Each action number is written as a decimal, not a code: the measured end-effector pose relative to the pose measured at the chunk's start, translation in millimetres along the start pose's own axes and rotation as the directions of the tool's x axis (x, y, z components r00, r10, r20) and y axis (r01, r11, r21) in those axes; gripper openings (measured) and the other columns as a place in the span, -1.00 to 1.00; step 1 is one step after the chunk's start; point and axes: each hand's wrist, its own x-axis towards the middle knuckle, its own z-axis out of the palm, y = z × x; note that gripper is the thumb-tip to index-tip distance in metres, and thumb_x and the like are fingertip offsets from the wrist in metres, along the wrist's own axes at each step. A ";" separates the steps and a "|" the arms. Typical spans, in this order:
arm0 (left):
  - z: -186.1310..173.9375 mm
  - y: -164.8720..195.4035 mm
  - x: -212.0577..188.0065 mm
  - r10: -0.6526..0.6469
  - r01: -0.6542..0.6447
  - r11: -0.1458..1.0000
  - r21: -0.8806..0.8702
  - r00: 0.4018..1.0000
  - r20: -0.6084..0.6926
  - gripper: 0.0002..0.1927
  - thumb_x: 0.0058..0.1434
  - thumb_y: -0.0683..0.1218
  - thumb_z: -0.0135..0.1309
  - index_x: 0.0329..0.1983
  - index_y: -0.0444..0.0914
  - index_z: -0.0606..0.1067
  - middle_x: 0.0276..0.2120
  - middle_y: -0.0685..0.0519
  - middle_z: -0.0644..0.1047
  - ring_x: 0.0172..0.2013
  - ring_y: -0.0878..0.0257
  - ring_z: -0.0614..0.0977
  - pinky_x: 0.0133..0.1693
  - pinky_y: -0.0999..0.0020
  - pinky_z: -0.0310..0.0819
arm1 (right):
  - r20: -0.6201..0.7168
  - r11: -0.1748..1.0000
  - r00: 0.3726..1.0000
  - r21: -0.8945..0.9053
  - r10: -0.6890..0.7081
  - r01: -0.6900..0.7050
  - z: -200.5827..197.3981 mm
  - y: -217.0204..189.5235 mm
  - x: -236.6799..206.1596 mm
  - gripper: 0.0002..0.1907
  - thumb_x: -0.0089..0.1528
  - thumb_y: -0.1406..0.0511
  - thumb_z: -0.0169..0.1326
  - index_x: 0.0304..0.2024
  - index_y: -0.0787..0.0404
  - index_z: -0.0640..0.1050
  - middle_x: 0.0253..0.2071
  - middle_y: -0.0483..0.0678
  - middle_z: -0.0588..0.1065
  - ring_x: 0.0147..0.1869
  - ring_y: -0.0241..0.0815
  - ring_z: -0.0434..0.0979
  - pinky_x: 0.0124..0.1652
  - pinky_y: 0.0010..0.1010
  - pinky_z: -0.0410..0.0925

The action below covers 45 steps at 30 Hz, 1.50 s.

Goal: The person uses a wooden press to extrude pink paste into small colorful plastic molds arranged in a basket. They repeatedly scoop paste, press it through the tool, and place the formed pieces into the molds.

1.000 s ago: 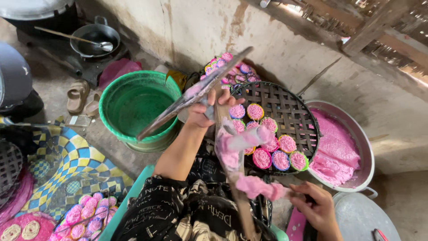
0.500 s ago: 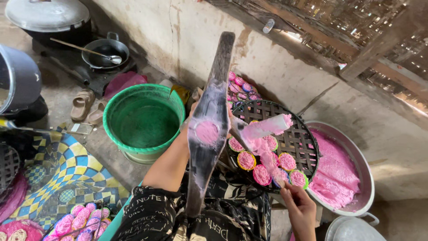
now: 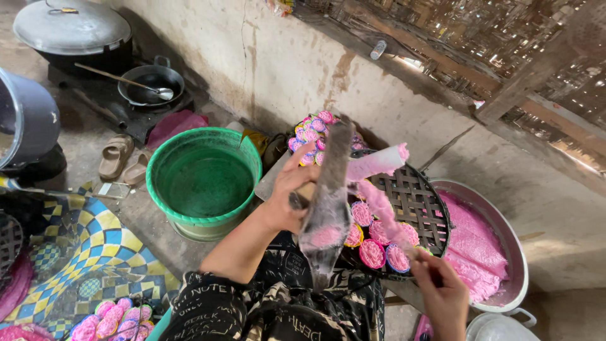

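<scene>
My left hand (image 3: pixel 287 197) grips a long flat dark paddle (image 3: pixel 328 208) by its middle, and a smear of pink batter lies on the blade's near end. My right hand (image 3: pixel 442 295) pinches a thin stick. A soft pink batter sheet (image 3: pixel 377 165) hangs over that stick above a round woven tray (image 3: pixel 424 201). Several pink rosette cakes in coloured cups (image 3: pixel 372 252) sit on the tray's near side, and more of these cakes (image 3: pixel 310 129) are piled behind the paddle. A metal basin of pink batter (image 3: pixel 475 247) stands right of the tray.
A green bucket (image 3: pixel 203 178) stands left of my left arm. Further left are sandals (image 3: pixel 117 158), a black pan with a spoon (image 3: pixel 151 85) and a lidded pot (image 3: pixel 72 28). A chequered mat (image 3: pixel 95 243) with more pink cakes (image 3: pixel 107 321) lies at bottom left. A stained wall runs behind.
The paddle has swung from lying across the view to pointing away from me. The pink sheet on the stick has risen and stretched out over the tray. My right hand stays low at the right.
</scene>
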 end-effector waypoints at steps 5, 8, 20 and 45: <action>0.9 -13.9 -11.0 -0.616 0.307 0.383 -0.871 0.788 0.008 -0.49 0.05 0.09 0.40 0.07 0.02 0.53 -0.17 0.08 0.61 -0.12 0.17 0.64 0.13 -0.13 0.26 | -0.313 0.662 0.950 -0.715 -0.016 -0.225 -111.1 27.3 17.1 -0.59 0.29 -0.05 0.28 0.09 -0.05 0.68 -0.26 -0.03 0.65 -0.19 -0.18 0.65 -0.05 -0.25 0.47; 0.2 -36.5 -9.2 -0.312 0.201 0.864 -0.461 0.933 -0.179 -0.68 0.02 0.01 0.39 -0.21 -0.03 0.51 -0.24 0.19 0.51 -0.13 0.24 0.60 0.39 -0.08 0.12 | -0.381 0.272 0.922 -0.883 0.064 -0.383 -154.9 68.1 34.8 -0.52 0.32 -0.21 0.13 0.05 -0.14 0.72 -0.10 0.01 0.66 -0.01 0.15 0.63 -0.15 0.06 0.46; 89.6 -38.7 18.3 -0.217 0.056 0.144 -0.988 0.976 0.024 -0.77 -0.02 -0.14 0.37 -0.35 -0.15 0.53 -0.19 0.08 0.39 -0.11 0.13 0.62 0.56 -0.16 -0.04 | 0.732 0.524 0.629 0.655 -0.260 -0.545 -7.0 -18.4 12.8 0.30 0.07 -0.46 -0.12 0.44 0.44 0.18 0.36 0.33 0.34 0.32 0.18 0.47 0.25 0.01 0.35; 93.0 -34.3 -32.6 -0.198 0.102 0.976 0.193 0.788 0.583 -0.53 -0.02 0.21 0.24 -0.09 -0.08 0.63 -0.30 0.04 0.64 -0.17 0.11 0.67 0.40 -0.11 -0.01 | 0.379 0.546 0.634 -0.322 -0.674 0.774 24.5 -97.9 14.6 0.22 -0.05 0.16 0.40 0.48 0.09 -0.06 0.28 0.44 0.23 0.03 0.43 0.52 -0.25 0.00 0.46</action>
